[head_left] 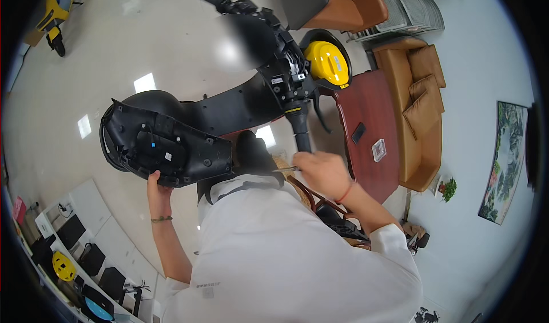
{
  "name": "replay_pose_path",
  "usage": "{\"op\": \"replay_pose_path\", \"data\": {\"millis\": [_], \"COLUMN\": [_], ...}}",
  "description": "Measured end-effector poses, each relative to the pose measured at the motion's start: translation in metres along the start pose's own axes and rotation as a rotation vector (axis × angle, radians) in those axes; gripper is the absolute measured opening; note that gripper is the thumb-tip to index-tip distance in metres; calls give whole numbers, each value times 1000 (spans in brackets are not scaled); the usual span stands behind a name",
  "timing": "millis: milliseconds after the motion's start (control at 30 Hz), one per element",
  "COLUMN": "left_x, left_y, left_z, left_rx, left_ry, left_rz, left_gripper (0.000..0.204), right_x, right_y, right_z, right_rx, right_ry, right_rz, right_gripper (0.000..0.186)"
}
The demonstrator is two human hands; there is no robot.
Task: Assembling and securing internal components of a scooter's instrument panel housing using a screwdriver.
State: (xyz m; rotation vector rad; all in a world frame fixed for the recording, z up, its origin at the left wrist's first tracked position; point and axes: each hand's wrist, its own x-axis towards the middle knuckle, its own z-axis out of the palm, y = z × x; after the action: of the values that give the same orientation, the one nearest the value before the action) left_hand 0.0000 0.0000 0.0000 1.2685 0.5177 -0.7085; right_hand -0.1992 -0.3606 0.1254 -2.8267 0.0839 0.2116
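Note:
A black plastic body panel [200, 157] with screw holes and small fittings lies across the left end of a black scooter [231, 108]. My left hand [159, 188] grips the panel's lower edge, thumb on its face. My right hand [320, 171] is closed on a thin metal tool [280, 169], probably a screwdriver, which points left toward the panel's right end; whether its tip touches cannot be told. Just above that hand is the black handlebar grip [300, 131], with a brake lever beside it. My right fingers are slightly blurred.
A yellow helmet [325, 60] sits beside the handlebar, above a red-brown table [366, 157] with a phone. A tan sofa [420, 157] and armchair [360, 5] stand right and above. A white shelving unit [97, 205] is lower left, a yellow scooter [54, 11] upper left.

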Motion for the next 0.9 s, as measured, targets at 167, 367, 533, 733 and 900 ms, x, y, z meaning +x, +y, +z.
{"op": "replay_pose_path", "data": {"millis": [167, 367, 533, 733, 900], "left_x": [12, 9, 32, 21, 27], "left_y": [-4, -7, -26, -38, -55], "left_z": [-11, -15, -12, 2, -4], "left_rx": [100, 73, 63, 80, 170], "left_ry": [-66, -52, -65, 2, 52], "left_rz": [-35, -66, -115, -229, -255], "left_gripper": [48, 44, 41, 37, 37], "right_x": [-17, 1, 61, 96, 123], "right_y": [21, -21, -64, -79, -39], "right_z": [-52, -37, 35, 89, 133], "right_rx": [-136, 58, 887, 859, 622], "right_ry": [8, 202, -82, -213, -198], "right_rz": [66, 210, 671, 497, 408], "right_gripper": [31, 29, 19, 20, 21]}}
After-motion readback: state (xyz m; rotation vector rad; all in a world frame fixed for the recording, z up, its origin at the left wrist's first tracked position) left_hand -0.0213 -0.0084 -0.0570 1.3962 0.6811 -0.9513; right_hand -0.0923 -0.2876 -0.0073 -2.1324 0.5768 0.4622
